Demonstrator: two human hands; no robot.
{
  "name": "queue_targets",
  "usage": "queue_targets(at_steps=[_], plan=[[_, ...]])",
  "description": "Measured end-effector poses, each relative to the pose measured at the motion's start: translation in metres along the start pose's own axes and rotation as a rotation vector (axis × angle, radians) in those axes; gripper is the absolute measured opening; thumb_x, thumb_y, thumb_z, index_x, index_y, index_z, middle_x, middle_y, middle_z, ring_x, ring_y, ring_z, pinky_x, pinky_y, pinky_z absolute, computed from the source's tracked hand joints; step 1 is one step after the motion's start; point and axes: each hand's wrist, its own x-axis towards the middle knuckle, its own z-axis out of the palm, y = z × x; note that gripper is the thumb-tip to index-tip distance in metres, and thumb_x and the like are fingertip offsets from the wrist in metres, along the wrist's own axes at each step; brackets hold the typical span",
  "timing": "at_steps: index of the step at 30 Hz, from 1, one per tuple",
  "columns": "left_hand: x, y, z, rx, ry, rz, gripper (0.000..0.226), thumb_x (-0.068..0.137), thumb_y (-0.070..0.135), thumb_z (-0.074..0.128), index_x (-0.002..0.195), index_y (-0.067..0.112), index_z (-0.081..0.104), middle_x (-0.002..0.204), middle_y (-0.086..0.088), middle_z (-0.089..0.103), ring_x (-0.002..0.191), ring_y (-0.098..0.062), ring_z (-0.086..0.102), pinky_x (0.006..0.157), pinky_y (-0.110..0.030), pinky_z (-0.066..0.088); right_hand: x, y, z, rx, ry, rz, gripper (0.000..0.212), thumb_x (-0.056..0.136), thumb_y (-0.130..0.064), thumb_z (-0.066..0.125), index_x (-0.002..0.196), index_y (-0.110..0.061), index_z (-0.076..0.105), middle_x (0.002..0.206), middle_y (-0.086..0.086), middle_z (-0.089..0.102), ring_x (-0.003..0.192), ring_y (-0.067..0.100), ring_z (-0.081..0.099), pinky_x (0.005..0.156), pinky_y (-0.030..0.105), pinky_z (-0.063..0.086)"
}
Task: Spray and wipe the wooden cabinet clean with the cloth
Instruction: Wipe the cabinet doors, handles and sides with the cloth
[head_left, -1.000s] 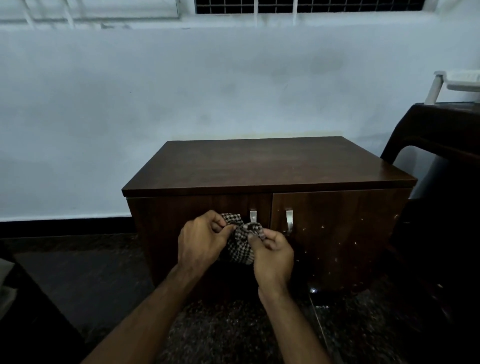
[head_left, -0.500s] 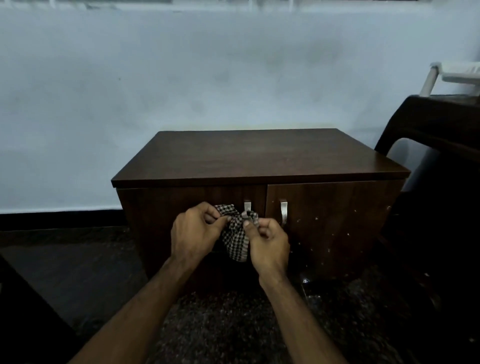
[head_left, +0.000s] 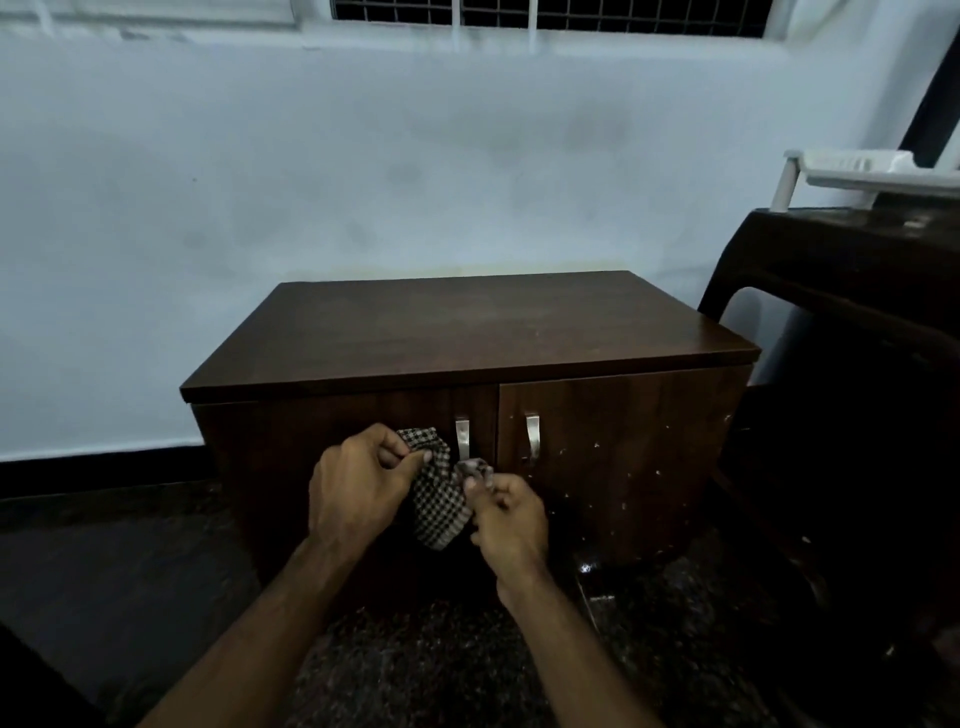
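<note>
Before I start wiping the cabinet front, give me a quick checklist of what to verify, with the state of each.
1. Cloth in hand: ok, left hand and right hand both pinch it.
2. Cloth spread flat for wiping: not ok, it hangs bunched between the hands.
3. Cabinet doors closed: ok, both sit flush, handles free.
4. Spray bottle within reach: cannot tell, none in view.
5. Surface already sprayed: cannot tell, too dim; pale specks show on the right door.
6. Cabinet top free of things: ok.
</note>
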Motion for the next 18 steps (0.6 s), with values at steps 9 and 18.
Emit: queue_targets(at_steps=[9, 18], plan=[[0.001, -0.001, 0.002, -0.002, -0.006, 0.007, 0.02, 0.08, 0.042, 0.081, 0.074, 0.028, 0.068, 0.064, 0.016, 0.067, 0.069, -0.01, 0.069, 0.065, -0.031, 0.055, 0.019, -0.048, 0.011, -0.071, 0.097, -0.189, 0.04, 0.072, -0.064, 0.071, 0.093, -0.031, 0.071, 0.089, -0.012, 0.073, 0.087, 0.006, 0.069, 0.079, 0.039, 0.06], [0.001, -0.007, 0.008, 0.002, 0.016, 0.016, 0.024, 0.079, 0.046, 0.082, 0.074, 0.028, 0.066, 0.063, 0.016, 0.067, 0.068, -0.01, 0.069, 0.065, -0.032, 0.056, 0.004, 0.0, 0.004, -0.096, 0.081, -0.318, 0.02, 0.088, -0.023, 0.076, 0.107, -0.03, 0.074, 0.104, -0.024, 0.066, 0.098, -0.006, 0.063, 0.086, 0.017, 0.053]])
